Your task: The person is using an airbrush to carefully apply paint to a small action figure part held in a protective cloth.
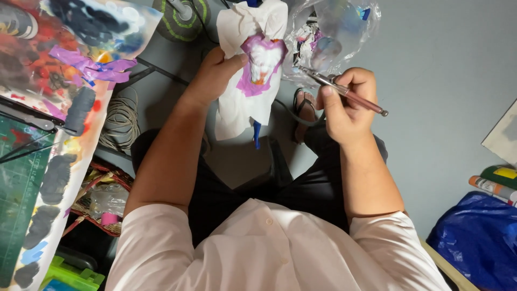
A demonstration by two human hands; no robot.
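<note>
At left we see a paint-spattered paper sheet (81, 156) beside a green cutting mat (19, 194), a coil of beige cord (121, 121), a woven wicker basket (102, 223); at right, a blue plastic bag (476, 237).

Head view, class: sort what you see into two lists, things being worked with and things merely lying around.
In use:
left hand holding the paper-wrapped figure
right hand holding the airbrush

Lying about:
cord coil
cutting mat
blue bag
basket
plastic wrap
</note>
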